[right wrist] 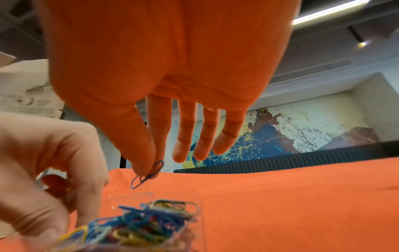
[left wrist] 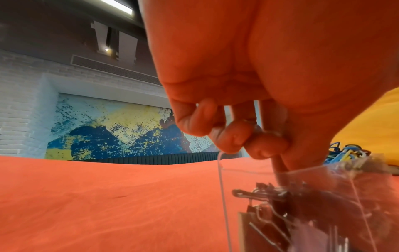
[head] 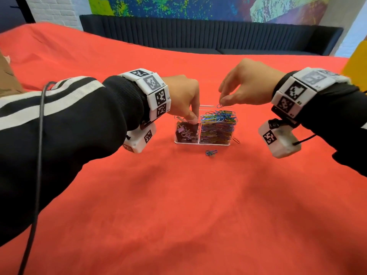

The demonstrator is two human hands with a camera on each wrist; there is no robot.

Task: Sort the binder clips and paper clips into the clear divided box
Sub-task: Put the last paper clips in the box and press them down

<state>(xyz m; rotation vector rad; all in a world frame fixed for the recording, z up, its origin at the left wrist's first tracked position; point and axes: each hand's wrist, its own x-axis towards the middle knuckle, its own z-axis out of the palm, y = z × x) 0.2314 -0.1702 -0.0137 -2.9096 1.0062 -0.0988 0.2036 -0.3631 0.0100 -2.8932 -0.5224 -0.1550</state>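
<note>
A clear divided box (head: 206,106) stands on the red cloth. Its left compartment holds black binder clips (head: 186,133) (left wrist: 270,196). The right one is heaped with coloured paper clips (head: 218,124) (right wrist: 140,221). My left hand (head: 191,120) (left wrist: 289,168) pinches the rim of the left compartment, one finger inside against the binder clips, the other fingers curled. My right hand (head: 222,103) (right wrist: 151,168) hovers over the far side of the right compartment. It pinches a blue paper clip (head: 220,106) (right wrist: 138,182) between thumb and forefinger, the other fingers straight.
A small cluster of blue and green paper clips (head: 211,152) lies on the cloth just in front of the box. A single orange clip (head: 236,140) lies at its right front corner. A dark bench (head: 198,34) runs along the far edge.
</note>
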